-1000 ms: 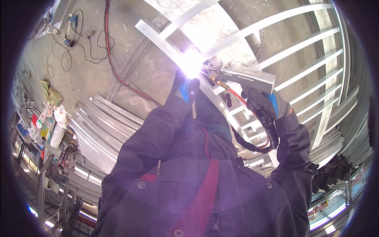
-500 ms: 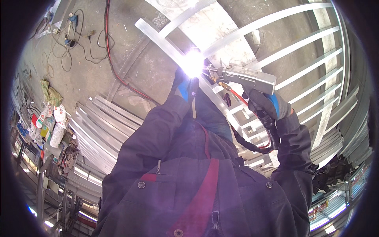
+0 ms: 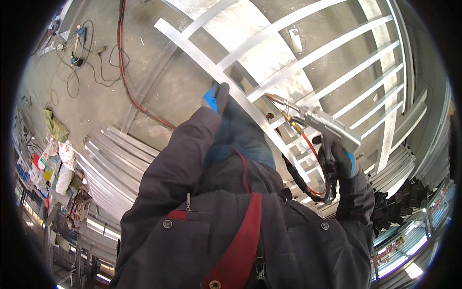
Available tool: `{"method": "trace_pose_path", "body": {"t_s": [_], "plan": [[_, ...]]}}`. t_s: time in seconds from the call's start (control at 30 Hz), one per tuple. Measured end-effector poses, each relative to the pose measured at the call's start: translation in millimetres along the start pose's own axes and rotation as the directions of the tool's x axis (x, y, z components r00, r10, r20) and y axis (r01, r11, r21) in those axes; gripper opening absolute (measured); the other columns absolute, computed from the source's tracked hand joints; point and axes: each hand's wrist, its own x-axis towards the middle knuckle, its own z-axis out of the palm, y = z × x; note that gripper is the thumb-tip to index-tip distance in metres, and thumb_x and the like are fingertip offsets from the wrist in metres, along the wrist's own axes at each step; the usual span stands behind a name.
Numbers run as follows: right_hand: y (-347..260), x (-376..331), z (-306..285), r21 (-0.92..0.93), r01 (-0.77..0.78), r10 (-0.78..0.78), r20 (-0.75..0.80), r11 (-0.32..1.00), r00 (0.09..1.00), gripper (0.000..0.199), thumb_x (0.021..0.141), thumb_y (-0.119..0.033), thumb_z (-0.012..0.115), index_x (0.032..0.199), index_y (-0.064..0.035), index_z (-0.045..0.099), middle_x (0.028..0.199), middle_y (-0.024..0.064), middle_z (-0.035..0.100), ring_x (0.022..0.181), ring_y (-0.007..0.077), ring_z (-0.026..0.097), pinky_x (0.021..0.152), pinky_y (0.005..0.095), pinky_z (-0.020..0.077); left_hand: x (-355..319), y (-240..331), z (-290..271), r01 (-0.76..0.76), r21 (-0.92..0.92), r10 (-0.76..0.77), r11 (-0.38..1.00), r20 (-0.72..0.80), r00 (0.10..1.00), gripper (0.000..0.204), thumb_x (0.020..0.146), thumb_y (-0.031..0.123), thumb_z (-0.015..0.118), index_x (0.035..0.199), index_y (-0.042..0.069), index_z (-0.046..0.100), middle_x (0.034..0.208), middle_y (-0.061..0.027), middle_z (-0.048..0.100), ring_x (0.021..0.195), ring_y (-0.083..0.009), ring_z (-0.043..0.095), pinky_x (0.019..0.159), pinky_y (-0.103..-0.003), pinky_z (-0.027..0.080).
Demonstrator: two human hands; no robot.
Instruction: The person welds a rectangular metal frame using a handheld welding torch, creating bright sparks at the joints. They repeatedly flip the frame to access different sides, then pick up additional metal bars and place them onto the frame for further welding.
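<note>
Metal frame (image 3: 239, 93) lying from the centre out to far right, and the gloved left hand (image 3: 216, 98) is up against its near rail; whether it's gripping, I can't tell. Right hand (image 3: 340, 159) clasping the welding torch (image 3: 332, 126), nozzle angled left above the bars. Loose metal strips (image 3: 107, 180) near left, red-and-black hose (image 3: 122, 67) farther off.

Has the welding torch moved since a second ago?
Yes. Judged against the metal frame, the torch has shifted rightward and toward the person's body, its tip away from where the glare was.
</note>
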Motion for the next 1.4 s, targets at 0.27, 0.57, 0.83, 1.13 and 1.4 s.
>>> {"method": "trace_pose_path", "body": {"t_s": [0.27,0.57,0.83,1.13,1.4], "plan": [[3,-22,22,-0.191,0.051,-0.088,-0.192,0.98,0.977,0.059,0.099,-0.051,0.053,0.128,0.0003,0.058,0.074,0.0003,0.059,0.061,0.009,0.053,0.053,0.0227,0.0389,20,6,10,-0.119,-0.009,0.119,0.993,-0.004,0.993,0.044,0.098,0.04,0.068,0.118,0.001,0.067,0.084,-0.0023,0.063,0.074,-0.0117,0.053,0.067,-0.03,0.044],[-20,55,4,-0.177,0.104,-0.107,-0.007,0.979,0.994,0.042,0.099,-0.036,0.061,0.117,0.0014,0.06,0.085,0.0023,0.059,0.066,0.0097,0.053,0.058,0.0247,0.0447,-54,-71,29,-0.397,0.269,0.243,0.878,0.463,0.852,0.04,0.102,0.029,0.06,0.13,0.0,0.058,0.118,-0.0115,0.065,0.107,-0.0214,0.061,0.092,-0.032,0.049],[-18,80,-21,-0.224,0.17,-0.158,0.07,0.96,0.985,0.043,0.1,-0.033,0.06,0.121,0.0042,0.06,0.085,0.0049,0.061,0.066,0.0089,0.054,0.054,0.0234,0.0435,-99,-45,84,0.023,0.287,-0.083,0.958,0.202,0.976,0.04,0.102,0.027,0.06,0.127,-0.004,0.057,0.116,-0.0154,0.067,0.103,-0.02,0.063,0.089,-0.032,0.05],[-10,95,-33,-0.246,0.237,-0.211,0.127,0.94,0.969,0.045,0.1,-0.038,0.06,0.112,0.0054,0.064,0.07,0.0024,0.057,0.058,0.0077,0.053,0.049,0.022,0.0416,-93,-64,86,-0.045,0.138,0.019,0.989,0.179,0.984,0.04,0.098,0.014,0.065,0.133,-0.003,0.054,0.104,-0.0061,0.064,0.086,-0.0105,0.06,0.07,-0.026,0.051],[-11,96,-30,-0.245,0.226,-0.212,0.081,0.943,0.974,0.046,0.1,-0.039,0.06,0.11,0.0054,0.064,0.071,0.0042,0.061,0.059,0.0086,0.056,0.05,0.0211,0.0442,-93,-63,84,0.017,0.128,-0.041,0.992,0.186,0.982,0.037,0.101,0.026,0.064,0.123,-0.002,0.059,0.101,-0.0095,0.067,0.088,-0.0149,0.061,0.076,-0.029,0.049]]}}
